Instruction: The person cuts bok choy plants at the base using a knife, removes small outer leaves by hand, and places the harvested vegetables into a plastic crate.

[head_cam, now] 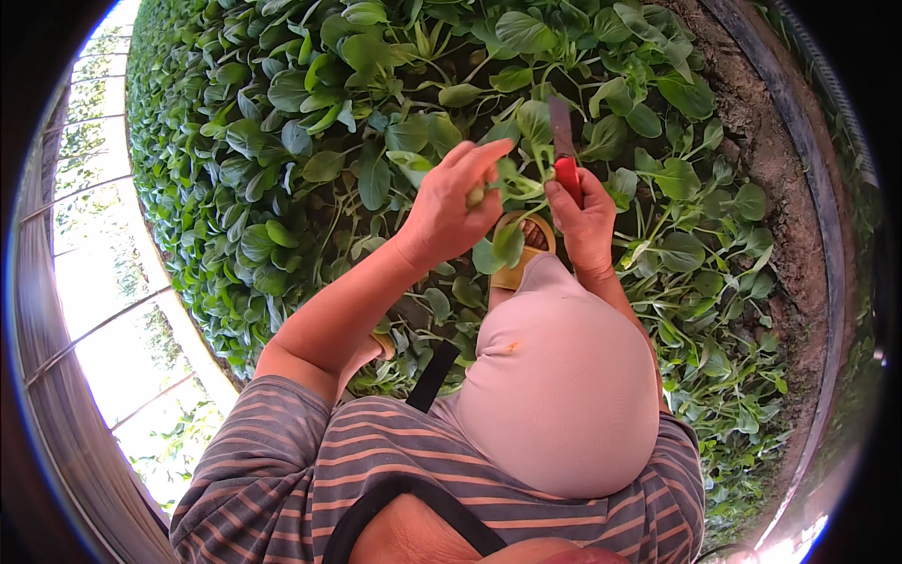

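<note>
A red-handled knife [566, 173] points away from me, its dark flat blade over the leaves, with my right hand [588, 218] closed round the handle. At the thumb of that hand are the pale stems of a leafy green plant [525, 185], which seem to touch it. My left hand [454, 204] is just left of the plant, index finger stretched out and the other fingers curled round a pale green plant piece [476, 197]. How far that piece extends inside the palm is hidden. One plant leaf [509, 243] hangs over my yellow shoe [518, 271].
Dense leafy greens [246, 141] fill the left and far side; looser plants [683, 247] grow on the right. My bent knee [564, 395] rises close below the right hand. Bare soil [796, 233] and a curved dark edging strip [821, 190] border the bed on the right.
</note>
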`<state>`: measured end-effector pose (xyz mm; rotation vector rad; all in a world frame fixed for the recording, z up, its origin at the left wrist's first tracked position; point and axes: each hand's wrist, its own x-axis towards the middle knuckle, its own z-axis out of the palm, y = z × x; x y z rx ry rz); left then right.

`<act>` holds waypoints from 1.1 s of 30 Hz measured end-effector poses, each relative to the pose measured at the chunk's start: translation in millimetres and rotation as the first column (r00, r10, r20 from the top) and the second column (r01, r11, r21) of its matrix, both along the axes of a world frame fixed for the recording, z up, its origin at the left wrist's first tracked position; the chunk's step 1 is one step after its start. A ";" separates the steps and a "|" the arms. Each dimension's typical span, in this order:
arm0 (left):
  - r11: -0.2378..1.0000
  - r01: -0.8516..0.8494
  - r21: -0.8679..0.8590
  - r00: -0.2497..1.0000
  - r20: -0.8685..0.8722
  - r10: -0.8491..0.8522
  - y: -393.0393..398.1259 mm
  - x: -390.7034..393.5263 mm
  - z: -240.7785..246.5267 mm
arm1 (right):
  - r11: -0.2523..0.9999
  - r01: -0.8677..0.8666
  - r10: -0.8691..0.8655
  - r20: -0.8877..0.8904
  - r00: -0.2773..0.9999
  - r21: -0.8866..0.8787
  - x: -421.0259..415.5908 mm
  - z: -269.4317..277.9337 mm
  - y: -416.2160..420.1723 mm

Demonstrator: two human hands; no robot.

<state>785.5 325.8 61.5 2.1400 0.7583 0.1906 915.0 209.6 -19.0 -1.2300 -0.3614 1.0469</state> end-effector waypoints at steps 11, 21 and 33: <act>0.968 0.245 0.061 0.959 -0.161 -0.233 48.5 72.8 -53.8 | 0.965 0.147 -0.196 -0.224 0.955 -0.216 11.9 -48.0 18.0; 0.670 0.716 0.198 0.499 -0.816 -0.291 101.0 214.0 -87.3 | 0.902 0.284 -0.034 0.602 0.798 -0.325 56.9 -140.3 80.2; 0.556 0.453 0.697 0.891 -0.368 -0.265 118.5 119.6 -151.7 | 0.803 0.169 0.259 0.591 0.764 -0.571 76.2 -124.5 111.8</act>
